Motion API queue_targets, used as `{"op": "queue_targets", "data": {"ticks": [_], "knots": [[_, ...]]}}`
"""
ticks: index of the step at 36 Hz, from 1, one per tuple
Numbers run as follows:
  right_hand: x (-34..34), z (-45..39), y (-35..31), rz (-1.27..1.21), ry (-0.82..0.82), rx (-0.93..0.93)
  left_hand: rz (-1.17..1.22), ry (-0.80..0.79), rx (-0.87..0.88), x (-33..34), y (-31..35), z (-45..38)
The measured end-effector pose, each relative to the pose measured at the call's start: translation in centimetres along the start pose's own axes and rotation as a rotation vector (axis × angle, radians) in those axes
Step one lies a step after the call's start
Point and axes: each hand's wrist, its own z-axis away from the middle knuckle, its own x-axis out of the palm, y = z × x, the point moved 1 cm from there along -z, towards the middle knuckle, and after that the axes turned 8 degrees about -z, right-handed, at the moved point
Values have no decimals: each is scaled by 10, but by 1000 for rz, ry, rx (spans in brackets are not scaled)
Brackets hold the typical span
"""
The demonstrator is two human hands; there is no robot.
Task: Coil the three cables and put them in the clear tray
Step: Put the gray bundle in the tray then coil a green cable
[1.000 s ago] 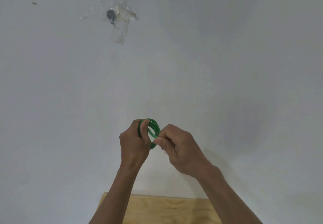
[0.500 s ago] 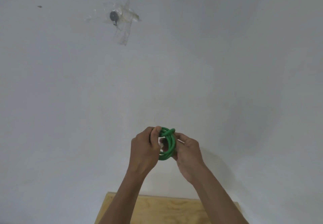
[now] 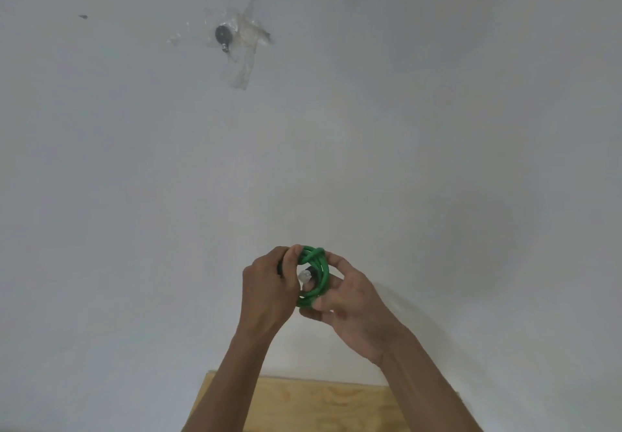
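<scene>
While two hands grip, left hand, right hand, one green cable, perhaps three loops.

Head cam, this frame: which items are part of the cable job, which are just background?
Job:
- green cable, coiled, gripped by both hands
- left hand
- right hand
- clear tray and other two cables: not in view

Background:
- dark round thing taped to the white surface
- clear tape
- small dark speck
- wooden board
</scene>
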Motion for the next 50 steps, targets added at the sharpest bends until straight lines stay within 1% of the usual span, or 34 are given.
{"op": "queue_targets", "data": {"ticks": [3,6,8,12,15,17,19,21,23,26,29,31,33,35,38,41,45,48,50], "knots": [[1,-2,4,169,90,-95,-1,-32,10,-1,0,2],[-1,-2,8,463,188,-182,4,-42,2,-1,-3,4],[-1,-1,10,625,212,-243,11,-44,0,-2,-6,4],[4,3,16,844,293,-394,-2,-52,2,-3,-9,7],[6,3,24,1030,300,-444,7,-69,0,-2,-10,7],[6,3,29,1147,310,-560,3,-79,2,-2,-10,8],[6,3,34,1227,365,-692,-8,-66,12,-2,-10,8],[5,1,40,1221,424,-759,-6,-57,9,0,-10,10],[4,-1,43,1163,442,-801,0,-44,-5,3,-10,12],[5,-1,42,956,447,-799,41,-4,-64,5,-12,16],[10,5,40,689,488,-715,122,48,-116,6,-14,19],[16,7,40,483,534,-629,172,81,-118,9,-11,23],[23,8,41,282,541,-561,206,112,-115,11,-5,28],[26,9,43,187,533,-520,225,123,-111,13,-2,32],[20,13,47,218,537,-527,236,106,-108,15,-3,37],[10,17,50,330,539,-522,235,70,-123,21,-9,44],[-3,24,51,475,471,-446,186,50,-140,27,-16,57],[-14,28,51,621,406,-403,166,14,-161,31,-23,65],[-21,30,53,672,363,-373,174,-16,-176,32,-28,71]]}}
